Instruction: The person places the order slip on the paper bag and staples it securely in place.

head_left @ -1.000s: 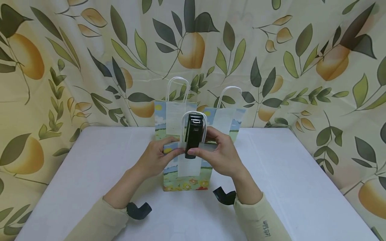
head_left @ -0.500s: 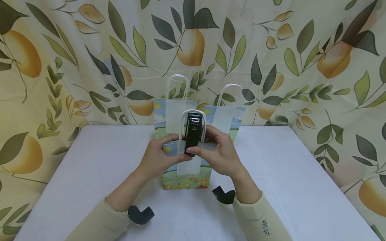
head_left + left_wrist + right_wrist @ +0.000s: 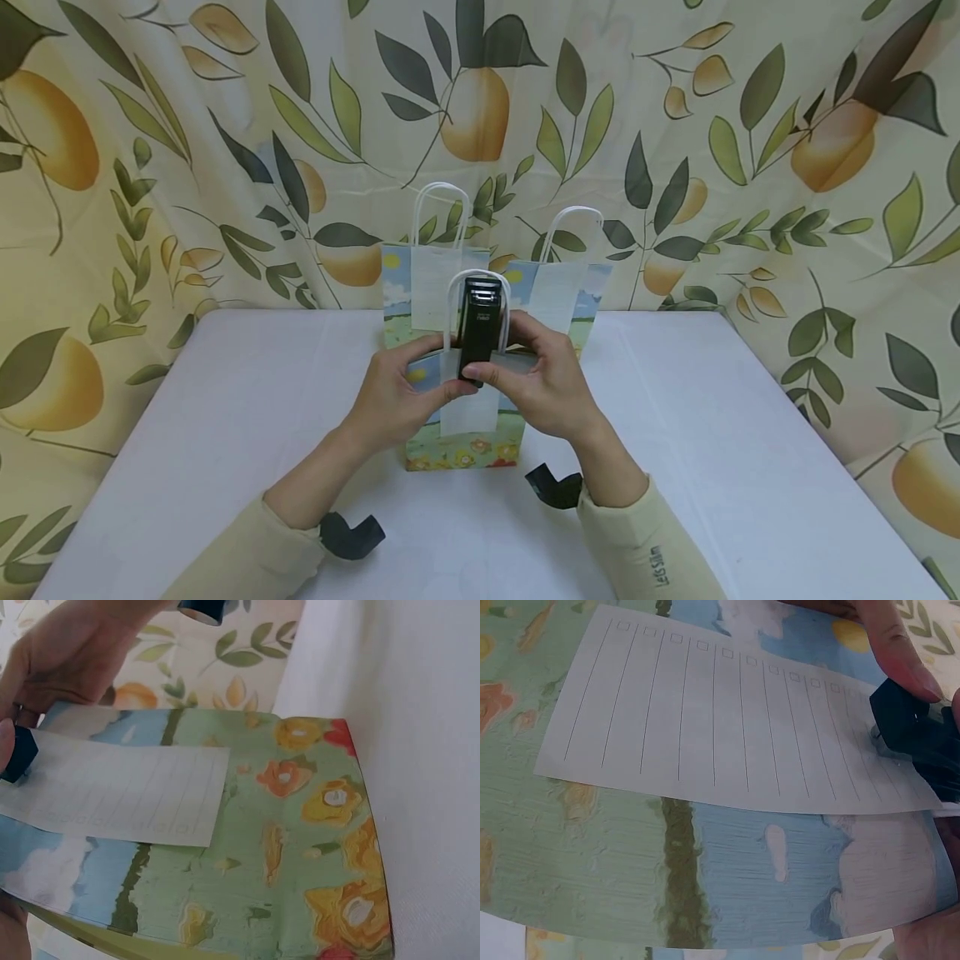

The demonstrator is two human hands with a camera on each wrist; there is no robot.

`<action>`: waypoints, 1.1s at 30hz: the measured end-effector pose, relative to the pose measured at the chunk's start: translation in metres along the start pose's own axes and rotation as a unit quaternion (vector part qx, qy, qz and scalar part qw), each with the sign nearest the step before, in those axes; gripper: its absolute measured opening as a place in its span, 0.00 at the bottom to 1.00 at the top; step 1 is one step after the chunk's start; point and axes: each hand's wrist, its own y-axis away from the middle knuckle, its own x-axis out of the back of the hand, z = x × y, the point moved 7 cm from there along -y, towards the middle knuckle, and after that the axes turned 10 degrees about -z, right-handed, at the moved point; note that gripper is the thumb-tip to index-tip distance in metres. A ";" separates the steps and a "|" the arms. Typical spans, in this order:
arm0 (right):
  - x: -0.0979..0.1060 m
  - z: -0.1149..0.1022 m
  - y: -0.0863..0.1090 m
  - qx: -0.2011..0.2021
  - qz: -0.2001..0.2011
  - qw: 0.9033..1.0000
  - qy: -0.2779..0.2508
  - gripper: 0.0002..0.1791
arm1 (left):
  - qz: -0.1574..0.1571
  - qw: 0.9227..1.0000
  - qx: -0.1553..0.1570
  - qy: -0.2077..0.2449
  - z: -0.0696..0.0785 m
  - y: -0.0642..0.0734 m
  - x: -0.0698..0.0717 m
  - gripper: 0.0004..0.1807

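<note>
A black stapler (image 3: 480,321) stands upright over the top edge of a small printed paper bag (image 3: 461,454), its head (image 3: 900,720) against a white lined paper slip (image 3: 705,727) on the bag's front. My right hand (image 3: 551,375) grips the stapler, thumb on its lower front, fingers behind the bag's top edge. From the other side my left hand (image 3: 390,387) pinches there too. Its thumb (image 3: 904,656) presses the stapler's head, and its fingers reach behind the bag. White rope handles of this bag frame the stapler. The fingertips behind the bag are hidden.
Two more printed bags, a left one (image 3: 397,287) and a right one (image 3: 592,287), stand behind with white slips on them. All are on a white-covered table (image 3: 262,392). A fruit-patterned curtain (image 3: 525,108) hangs at the back.
My left thumb has moved right, from the bag's front beside the stapler onto the stapler's lower end. The stapler, the right hand and the bags stay nearly where they were.
</note>
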 end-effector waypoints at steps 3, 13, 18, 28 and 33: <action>0.000 0.000 0.000 -0.004 -0.003 1.000 0.003 0.29 | 0.001 1.000 -0.006 -0.002 0.000 0.000 0.000 0.26; 0.006 0.002 0.002 -0.018 -0.028 0.999 0.002 0.33 | -0.001 1.000 -0.008 -0.011 0.002 -0.001 -0.003 0.27; 0.008 0.008 0.003 -0.054 -0.044 0.997 0.028 0.34 | 0.001 1.000 -0.009 -0.021 0.004 -0.001 -0.003 0.26; 0.004 0.012 0.002 -0.065 -0.044 0.997 0.011 0.30 | 0.006 1.000 -0.005 -0.021 0.003 0.000 -0.002 0.27; 0.000 0.011 0.001 -0.052 -0.041 0.998 0.000 0.27 | 0.008 1.000 -0.005 -0.023 0.003 0.000 -0.001 0.28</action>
